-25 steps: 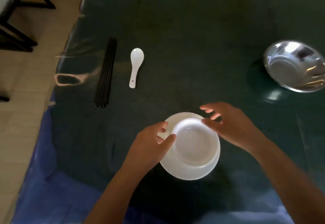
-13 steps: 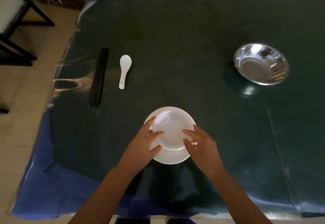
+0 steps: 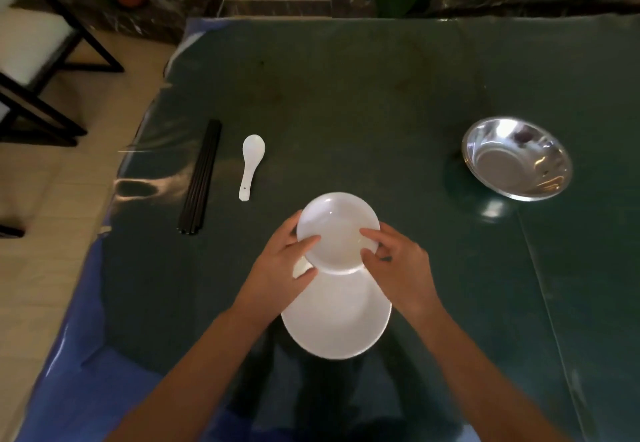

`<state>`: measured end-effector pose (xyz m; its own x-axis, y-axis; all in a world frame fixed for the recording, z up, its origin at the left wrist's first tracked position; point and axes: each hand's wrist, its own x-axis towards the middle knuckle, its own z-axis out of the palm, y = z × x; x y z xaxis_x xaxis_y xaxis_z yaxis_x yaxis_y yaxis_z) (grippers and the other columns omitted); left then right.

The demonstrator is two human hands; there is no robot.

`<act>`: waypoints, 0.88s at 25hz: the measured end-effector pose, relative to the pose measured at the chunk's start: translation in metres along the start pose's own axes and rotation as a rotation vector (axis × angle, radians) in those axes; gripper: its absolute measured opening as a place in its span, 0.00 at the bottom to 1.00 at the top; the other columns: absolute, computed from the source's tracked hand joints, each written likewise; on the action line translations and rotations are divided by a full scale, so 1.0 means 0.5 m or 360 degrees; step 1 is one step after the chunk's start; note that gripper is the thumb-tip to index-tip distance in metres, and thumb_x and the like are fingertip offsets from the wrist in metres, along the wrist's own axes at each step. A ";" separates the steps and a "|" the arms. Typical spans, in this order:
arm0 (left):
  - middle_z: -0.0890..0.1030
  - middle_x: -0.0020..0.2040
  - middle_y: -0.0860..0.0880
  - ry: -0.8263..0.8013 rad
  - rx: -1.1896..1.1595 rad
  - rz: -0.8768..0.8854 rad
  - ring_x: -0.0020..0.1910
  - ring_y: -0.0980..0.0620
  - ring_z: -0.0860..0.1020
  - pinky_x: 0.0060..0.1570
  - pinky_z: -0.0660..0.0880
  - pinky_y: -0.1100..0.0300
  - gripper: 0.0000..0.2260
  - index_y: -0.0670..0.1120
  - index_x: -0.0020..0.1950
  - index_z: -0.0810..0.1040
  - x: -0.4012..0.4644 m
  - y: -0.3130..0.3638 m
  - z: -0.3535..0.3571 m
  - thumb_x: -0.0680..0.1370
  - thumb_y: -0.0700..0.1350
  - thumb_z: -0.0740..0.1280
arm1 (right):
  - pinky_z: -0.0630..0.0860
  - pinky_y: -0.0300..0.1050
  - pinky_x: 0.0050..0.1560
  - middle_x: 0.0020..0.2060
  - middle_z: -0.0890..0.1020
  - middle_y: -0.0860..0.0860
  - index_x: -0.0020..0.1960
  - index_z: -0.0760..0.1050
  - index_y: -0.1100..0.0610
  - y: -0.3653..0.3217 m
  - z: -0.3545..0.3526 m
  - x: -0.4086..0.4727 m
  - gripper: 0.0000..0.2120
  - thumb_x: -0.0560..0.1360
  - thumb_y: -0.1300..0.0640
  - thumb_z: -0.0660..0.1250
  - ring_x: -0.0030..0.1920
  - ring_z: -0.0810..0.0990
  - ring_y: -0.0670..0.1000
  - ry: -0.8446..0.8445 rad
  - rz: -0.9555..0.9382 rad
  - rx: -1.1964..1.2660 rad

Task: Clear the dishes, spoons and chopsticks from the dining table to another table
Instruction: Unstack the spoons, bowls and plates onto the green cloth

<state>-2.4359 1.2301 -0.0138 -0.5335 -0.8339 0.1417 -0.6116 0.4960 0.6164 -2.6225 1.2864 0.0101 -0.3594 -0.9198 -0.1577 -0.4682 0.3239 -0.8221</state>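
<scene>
Gripping bowl point(image 3: 337, 230) by rim, both hands point(image 3: 282, 268) point(image 3: 398, 266); plate point(image 3: 337, 317) beneath unheld, slip risk if bowl is tilted.

Half a second ago the white bowl point(image 3: 337, 230) sat centred inside the white plate point(image 3: 337, 317); now both hands hold it raised, and it overlaps only the plate's upper edge in the frame, leaving most of the plate bare below it. The right hand point(image 3: 398, 268), which a second ago hovered at the bowl's upper right rim, now grips its lower right rim, while the left hand point(image 3: 282, 268) grips the lower left rim.
</scene>
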 end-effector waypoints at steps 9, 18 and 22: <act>0.71 0.67 0.39 0.0053 0.0157 -0.0089 0.64 0.42 0.72 0.64 0.71 0.48 0.16 0.42 0.55 0.79 0.259 -0.134 -0.010 0.69 0.39 0.74 | 0.73 0.35 0.49 0.55 0.81 0.52 0.61 0.76 0.52 -0.026 0.063 0.329 0.16 0.73 0.58 0.66 0.44 0.78 0.46 -0.0096 -0.0098 -0.0057; 0.70 0.67 0.38 0.0002 0.0202 -0.0076 0.61 0.43 0.74 0.63 0.69 0.56 0.17 0.41 0.57 0.78 0.262 -0.189 0.018 0.69 0.38 0.73 | 0.79 0.44 0.51 0.61 0.78 0.52 0.61 0.75 0.50 0.015 0.113 0.363 0.16 0.74 0.56 0.67 0.50 0.79 0.49 -0.0174 -0.0091 -0.0043; 0.58 0.75 0.42 -0.0079 0.0229 -0.0167 0.67 0.46 0.70 0.59 0.74 0.56 0.30 0.48 0.73 0.61 0.221 -0.174 0.012 0.74 0.38 0.68 | 0.76 0.50 0.58 0.64 0.76 0.50 0.68 0.67 0.48 0.027 0.084 0.318 0.24 0.74 0.51 0.67 0.56 0.79 0.51 -0.0116 -0.0193 -0.0295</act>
<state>-2.4453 1.0961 -0.0562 -0.4884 -0.8716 0.0421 -0.7407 0.4396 0.5080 -2.6520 1.1351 -0.0489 -0.2355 -0.9658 -0.1085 -0.6473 0.2391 -0.7238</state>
